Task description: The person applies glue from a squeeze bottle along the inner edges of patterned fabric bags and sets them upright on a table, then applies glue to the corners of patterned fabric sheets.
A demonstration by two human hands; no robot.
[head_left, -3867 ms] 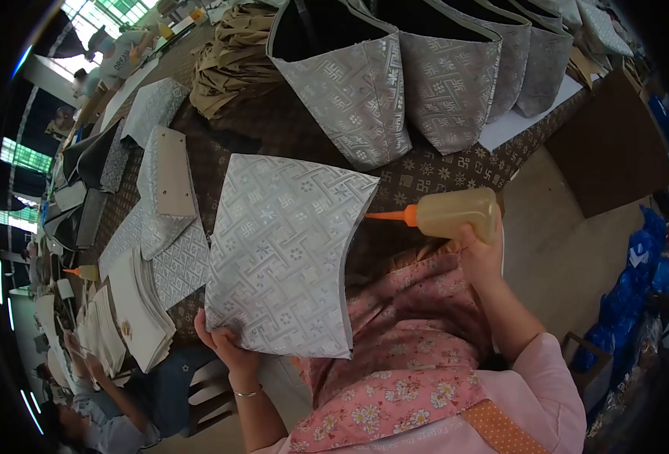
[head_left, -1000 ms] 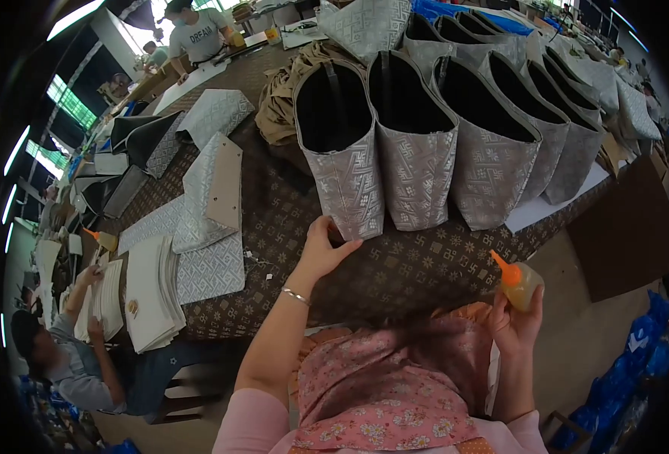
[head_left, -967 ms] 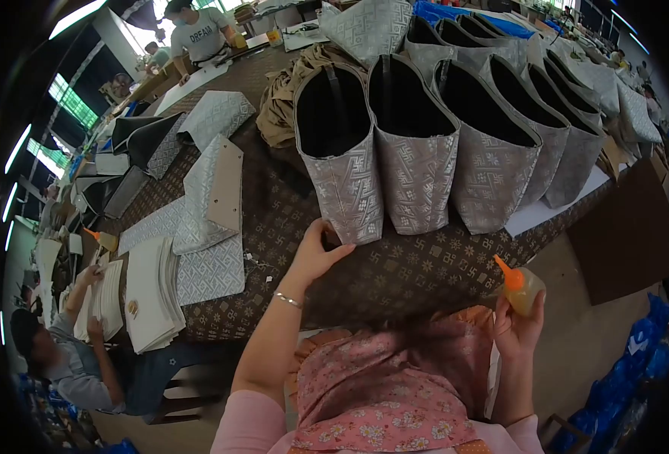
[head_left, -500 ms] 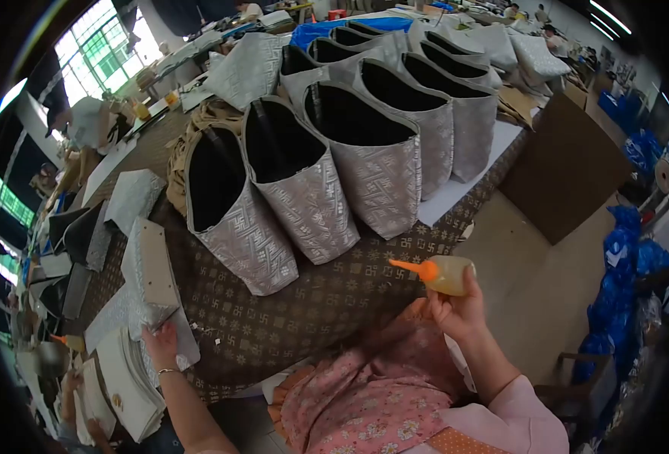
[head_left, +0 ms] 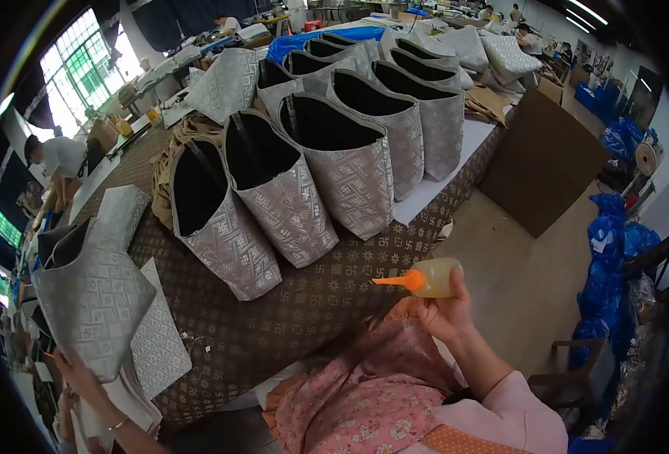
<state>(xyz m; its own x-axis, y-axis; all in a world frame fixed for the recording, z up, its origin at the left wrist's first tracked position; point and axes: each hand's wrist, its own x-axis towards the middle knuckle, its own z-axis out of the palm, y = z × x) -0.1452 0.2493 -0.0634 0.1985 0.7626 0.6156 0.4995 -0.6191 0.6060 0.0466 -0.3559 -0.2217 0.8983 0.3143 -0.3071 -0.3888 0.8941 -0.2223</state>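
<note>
In my right hand (head_left: 449,309) is a translucent squeeze bottle (head_left: 442,278) of yellowish liquid, its orange nozzle pointing left. Its tip is over the dark patterned table cover (head_left: 304,303). At the far left, my left hand (head_left: 83,378) grips the lower edge of a silver patterned bag body (head_left: 99,303) that has a dark opening at the top. The bag partly hides the fingers. Beside it lies a flat silver patterned piece (head_left: 160,333). Several silver bag bodies (head_left: 349,178) with black linings stand open in rows on the table.
A stack of pale panels (head_left: 134,405) lies below my left hand, near another person's hand (head_left: 65,401). A brown board (head_left: 542,163) leans off the table's right side. Blue plastic bundles (head_left: 603,280) line the right. A co-worker (head_left: 58,163) bends over at the left.
My left hand has moved left and down, and the silver bag body has swung left with it, uncovering the flat piece. The bottle has shifted slightly left in view.
</note>
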